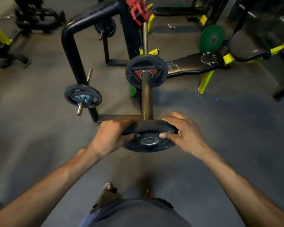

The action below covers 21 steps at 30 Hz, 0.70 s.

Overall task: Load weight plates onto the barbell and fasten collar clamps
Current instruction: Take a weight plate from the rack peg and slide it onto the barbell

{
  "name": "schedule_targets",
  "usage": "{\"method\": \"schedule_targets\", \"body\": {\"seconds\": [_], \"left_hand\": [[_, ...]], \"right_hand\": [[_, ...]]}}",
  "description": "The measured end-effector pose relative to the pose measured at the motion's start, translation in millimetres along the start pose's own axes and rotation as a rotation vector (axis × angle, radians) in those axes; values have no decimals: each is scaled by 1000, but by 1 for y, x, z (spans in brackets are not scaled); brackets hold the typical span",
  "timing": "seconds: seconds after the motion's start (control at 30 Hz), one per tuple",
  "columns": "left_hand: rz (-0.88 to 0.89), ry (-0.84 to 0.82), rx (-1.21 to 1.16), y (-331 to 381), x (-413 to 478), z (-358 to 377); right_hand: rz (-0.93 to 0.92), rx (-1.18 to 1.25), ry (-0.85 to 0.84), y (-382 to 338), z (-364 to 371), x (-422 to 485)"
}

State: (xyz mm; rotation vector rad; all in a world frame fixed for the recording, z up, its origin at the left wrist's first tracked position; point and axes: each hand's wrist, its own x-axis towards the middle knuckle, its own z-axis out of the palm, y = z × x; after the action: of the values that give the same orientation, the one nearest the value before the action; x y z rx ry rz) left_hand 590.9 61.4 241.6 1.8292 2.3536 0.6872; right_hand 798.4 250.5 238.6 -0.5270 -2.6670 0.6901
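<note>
both hands grip plate at the end of the sleeve.

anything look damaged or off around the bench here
Yes: the bench pad behind the barbell sleeve is cracked, its black cover peeling in pale patches near the green plate. Nothing else stands out.

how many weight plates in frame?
5: one held in both hands at the sleeve end, one on the sleeve, one on the left peg, one behind the rack, one green at right. More may be hidden.
</note>
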Motion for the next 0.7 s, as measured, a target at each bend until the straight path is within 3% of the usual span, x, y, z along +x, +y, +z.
{"method": "schedule_targets", "body": {"seconds": [0.33,0.43,0.57,0.7], "left_hand": [[-55,50,70,-16,28,17],[-122,37,32,-23,44,19],[-194,195,-47,1,24,34],[-328,176,-293,30,-2,64]], "right_hand": [[-41,-160,150,22,27,30],[26,-170,181,21,30,42],[112,-181,332,-4,46,9],[271,20,235,-29,75,-12]]}}
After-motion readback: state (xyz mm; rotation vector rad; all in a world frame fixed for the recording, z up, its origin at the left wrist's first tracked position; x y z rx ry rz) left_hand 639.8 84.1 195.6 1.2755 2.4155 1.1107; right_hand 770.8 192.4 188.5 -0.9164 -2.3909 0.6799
